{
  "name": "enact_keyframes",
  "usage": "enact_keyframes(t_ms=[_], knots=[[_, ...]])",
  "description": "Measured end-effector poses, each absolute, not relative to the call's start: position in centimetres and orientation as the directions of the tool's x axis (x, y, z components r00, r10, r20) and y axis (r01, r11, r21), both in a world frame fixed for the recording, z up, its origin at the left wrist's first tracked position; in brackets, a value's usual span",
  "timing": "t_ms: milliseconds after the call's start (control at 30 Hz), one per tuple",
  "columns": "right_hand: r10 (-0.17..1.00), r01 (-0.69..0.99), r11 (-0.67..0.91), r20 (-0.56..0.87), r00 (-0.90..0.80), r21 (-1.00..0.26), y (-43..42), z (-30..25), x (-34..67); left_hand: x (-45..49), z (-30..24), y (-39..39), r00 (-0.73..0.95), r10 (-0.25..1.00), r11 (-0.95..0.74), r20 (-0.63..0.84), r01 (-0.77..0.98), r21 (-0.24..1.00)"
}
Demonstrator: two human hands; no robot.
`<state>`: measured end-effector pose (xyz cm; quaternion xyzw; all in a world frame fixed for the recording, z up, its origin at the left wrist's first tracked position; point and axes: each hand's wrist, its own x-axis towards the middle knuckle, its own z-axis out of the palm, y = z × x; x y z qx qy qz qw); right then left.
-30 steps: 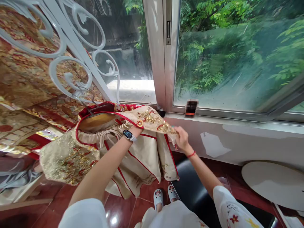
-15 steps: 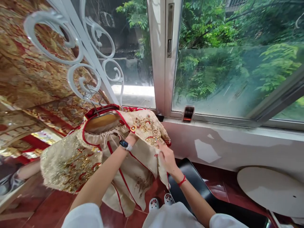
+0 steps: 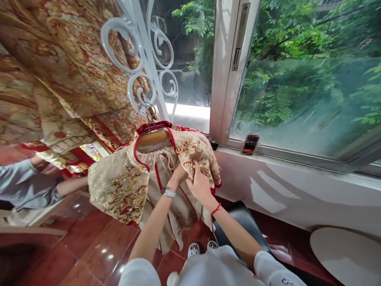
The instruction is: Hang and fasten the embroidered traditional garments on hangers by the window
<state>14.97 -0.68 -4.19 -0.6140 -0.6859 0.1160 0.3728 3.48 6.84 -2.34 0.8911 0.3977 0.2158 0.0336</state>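
Observation:
A cream jacket (image 3: 119, 186) with red trim and gold embroidery hangs on a wooden hanger (image 3: 151, 139) hooked to a white scroll-work window grille (image 3: 143, 85). Both my hands are at its front opening, just below the collar. My left hand (image 3: 178, 174), with a watch on the wrist, is closed on the front edge of the jacket. My right hand (image 3: 200, 183), with a red cord at the wrist, pinches the embroidered right front panel next to it. The two hands touch each other.
A sliding window (image 3: 297, 79) with a pale sill stands behind the jacket. More gold and red brocade garments (image 3: 59, 59) hang at the left. A black seat (image 3: 238, 222) is by my legs, a round white board (image 3: 345, 254) lies at the right, and another person's legs (image 3: 35, 186) show at far left.
My right hand moved left from the outstretched flap to the jacket's front, meeting my left hand. The flap folded down. My view shifted left and closer.

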Motion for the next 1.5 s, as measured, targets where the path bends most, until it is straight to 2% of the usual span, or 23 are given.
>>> enact_keyframes(t_ms=[67, 167, 233, 300, 367, 433, 467, 500, 567, 667, 733, 800, 900, 967, 1033, 1100, 1133, 1200, 1267, 1333, 1400, 1500], knots=[[0.942, 0.781, 0.194, 0.334, 0.020, -0.594, -0.4, -3.8, 14.6, 3.1, -2.4, 6.9, 0.435, 0.756, -0.623, 0.488, 0.708, 0.334], [0.974, 0.827, 0.146, 0.224, -0.026, -0.543, 0.5, -2.6, 13.2, 2.5, 0.5, 5.9, 0.249, 0.674, -0.702, 0.695, 0.508, 0.499], [0.975, 0.824, 0.156, 0.218, -0.040, -0.545, 1.2, -1.8, 12.2, 1.8, 3.0, 4.6, 0.193, 0.622, -0.762, 0.759, 0.370, 0.531], [0.958, 0.772, 0.218, 0.282, -0.052, -0.597, 1.7, -1.6, 12.0, 0.3, 3.8, 2.9, 0.092, 0.610, -0.739, 0.787, 0.423, 0.524], [0.928, 0.688, 0.316, 0.365, -0.080, -0.653, 1.7, -2.5, 12.7, -2.1, 1.8, 0.7, -0.161, 0.560, -0.592, 0.813, 0.608, 0.529], [0.876, 0.634, 0.412, 0.477, -0.077, -0.655, 1.2, -4.2, 14.2, -5.3, -2.7, -1.7, -0.414, 0.432, -0.299, 0.801, 0.772, 0.561], [0.842, 0.633, 0.445, 0.536, -0.055, -0.633, 0.8, -5.4, 15.0, -6.9, -5.4, -2.9, -0.471, 0.409, -0.135, 0.781, 0.815, 0.563], [0.815, 0.660, 0.441, 0.580, -0.010, -0.608, 0.4, -6.6, 15.7, -8.6, -8.1, -4.0, -0.497, 0.424, -0.002, 0.757, 0.836, 0.549], [0.803, 0.751, 0.362, 0.594, 0.050, -0.553, 0.0, -8.8, 16.8, -11.7, -12.6, -5.5, -0.512, 0.503, 0.130, 0.696, 0.842, 0.524], [0.823, 0.847, 0.254, 0.565, 0.065, -0.467, 0.4, -10.6, 17.0, -14.9, -15.6, -6.2, -0.484, 0.650, 0.133, 0.586, 0.831, 0.540], [0.827, 0.855, 0.279, 0.562, 0.018, -0.438, 1.0, -10.8, 16.7, -16.0, -15.1, -6.3, -0.429, 0.733, 0.065, 0.528, 0.817, 0.573], [0.830, 0.806, 0.388, 0.549, -0.095, -0.447, 1.5, -10.5, 16.5, -16.1, -13.3, -6.6, -0.396, 0.772, 0.000, 0.497, 0.782, 0.623], [0.826, 0.682, 0.521, 0.505, -0.252, -0.512, 1.5, -9.8, 16.2, -14.1, -9.4, -7.7, -0.426, 0.763, -0.060, 0.486, 0.702, 0.710], [0.829, 0.636, 0.536, 0.490, -0.271, -0.555, 1.1, -9.1, 15.9, -11.7, -6.9, -8.5, -0.430, 0.758, -0.096, 0.490, 0.670, 0.736], [0.808, 0.612, 0.572, 0.504, -0.305, -0.546, 0.8, -8.0, 15.1, -9.3, -5.2, -9.0, -0.426, 0.756, -0.121, 0.496, 0.654, 0.746], [0.703, 0.568, 0.704, 0.531, -0.473, -0.425, 0.5, -6.5, 13.9, -7.4, -4.7, -9.6, -0.482, 0.721, -0.130, 0.497, 0.610, 0.782], [0.604, 0.521, 0.792, 0.529, -0.596, -0.319, 0.4, -5.8, 13.1, -6.7, -4.8, -9.9, -0.543, 0.680, -0.130, 0.493, 0.572, 0.810], [0.334, 0.341, 0.937, 0.480, -0.811, -0.075, 0.4, -4.4, 11.3, -5.9, -5.8, -11.0, -0.682, 0.554, -0.138, 0.478, 0.491, 0.860], [0.061, 0.122, 0.985, 0.408, -0.911, 0.125, 0.5, -3.2, 9.0, -5.6, -6.9, -12.3, -0.777, 0.429, -0.162, 0.460, 0.435, 0.886], [-0.128, -0.041, 0.967, 0.346, -0.930, 0.250, 0.8, -2.2, 6.5, -5.6, -7.4, -13.5, -0.811, 0.375, -0.187, 0.449, 0.408, 0.894], [-0.213, -0.124, 0.939, 0.262, -0.941, 0.320, 1.1, -1.1, 4.1, -5.8, -7.0, -14.5, -0.828, 0.360, -0.191, 0.431, 0.386, 0.902], [-0.222, -0.152, 0.917, 0.153, -0.963, 0.369, 1.3, 0.9, 1.5, -6.7, -4.6, -15.2, -0.863, 0.328, -0.191, 0.385, 0.339, 0.921]])
